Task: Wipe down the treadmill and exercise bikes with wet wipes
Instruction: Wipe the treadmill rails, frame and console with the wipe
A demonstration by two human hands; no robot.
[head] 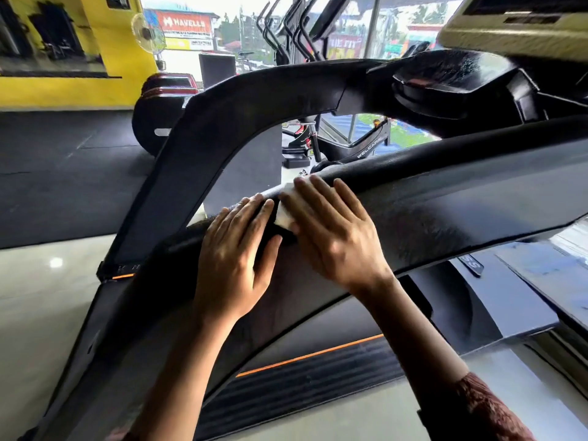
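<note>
- Pressing a white wet wipe (287,211) against the treadmill's black padded handrail (445,198), your right hand (334,240) is lying flat, fingers nearly straight and spread over the wipe rather than curled round it.
- The wipe is showing only at that hand's left edge, between index finger and thumb, on the upper curve of the rail.
- Your left hand (235,256) is resting on the same rail just beside the wipe, fingers extended and draped over the top, holding nothing.
- Your two hands are sitting close together, the left thumb pointing toward the right hand.
- The treadmill belt (318,380), edged by an orange stripe (311,354), is running below your forearms.
- The treadmill console (445,81) is rising at the upper right, above the rail.
- A black exercise bike (359,144) lettered WELCARE is standing beyond the rail, well apart from your hands.
- A fan (148,33) is standing by the yellow wall (121,58) at far left.
</note>
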